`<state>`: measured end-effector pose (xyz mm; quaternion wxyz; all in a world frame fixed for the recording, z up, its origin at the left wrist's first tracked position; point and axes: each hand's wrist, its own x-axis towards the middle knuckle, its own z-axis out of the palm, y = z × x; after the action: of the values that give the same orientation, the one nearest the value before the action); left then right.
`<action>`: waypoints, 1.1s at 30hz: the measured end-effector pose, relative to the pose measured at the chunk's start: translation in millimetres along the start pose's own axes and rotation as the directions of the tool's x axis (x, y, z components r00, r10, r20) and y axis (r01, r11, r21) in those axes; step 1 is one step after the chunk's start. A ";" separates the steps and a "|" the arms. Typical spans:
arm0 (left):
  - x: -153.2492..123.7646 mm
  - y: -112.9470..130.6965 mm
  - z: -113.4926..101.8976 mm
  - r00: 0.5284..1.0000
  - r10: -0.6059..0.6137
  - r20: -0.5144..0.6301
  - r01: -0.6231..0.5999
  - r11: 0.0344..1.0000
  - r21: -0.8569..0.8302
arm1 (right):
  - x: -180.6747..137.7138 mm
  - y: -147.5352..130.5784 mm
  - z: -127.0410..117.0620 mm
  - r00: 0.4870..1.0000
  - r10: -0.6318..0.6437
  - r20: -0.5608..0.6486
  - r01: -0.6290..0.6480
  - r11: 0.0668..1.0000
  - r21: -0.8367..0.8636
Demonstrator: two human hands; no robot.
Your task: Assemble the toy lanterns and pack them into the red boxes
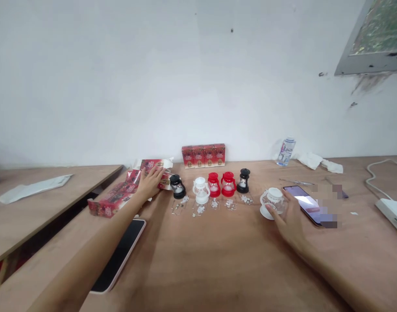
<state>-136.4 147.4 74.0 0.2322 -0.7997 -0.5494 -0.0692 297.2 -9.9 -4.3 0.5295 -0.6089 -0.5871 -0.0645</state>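
Observation:
My left hand point(149, 182) lies with its fingers stretched out over flattened, opened red printed boxes point(117, 196) on the left of the table. At the right, my right hand point(291, 219) grips a small white lantern point(272, 200) with a clear middle; the lantern tilts and its base is near the tabletop. Between my hands stands a row of small lanterns: a black one point(178, 187), a white one point(201, 190), two red ones point(214, 185) point(228, 184) and another black one point(243, 181). In front of them lie small wire and white parts point(200, 209).
Several upright red boxes point(204, 156) stand against the wall. A dark phone point(122, 255) lies under my left forearm, a lit phone point(305, 203) beside my right hand. Farther right are a bottle point(285, 151), crumpled tissue point(310, 160) and a white corded device point(393, 212).

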 end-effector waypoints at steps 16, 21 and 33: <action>-22.1 79.5 -120.0 0.669 -0.445 -0.595 -0.114 0.730 -0.674 | 23.2 -127.4 11.7 0.992 -0.119 0.038 0.073 0.796 0.601; -14.9 118.7 -130.5 0.731 -0.237 -0.640 -0.309 0.721 -0.620 | 62.0 -169.9 -6.4 0.965 -0.177 0.193 -0.005 0.724 0.690; -11.4 142.3 -145.7 0.908 0.134 -0.398 -0.383 0.653 -0.653 | 91.2 -154.4 -29.4 0.919 -0.311 0.244 0.189 0.888 0.420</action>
<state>9.8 31.5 156.4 -0.0070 -0.8747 -0.3125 -0.3703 219.8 -10.7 160.2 0.5296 -0.4128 -0.7368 0.0792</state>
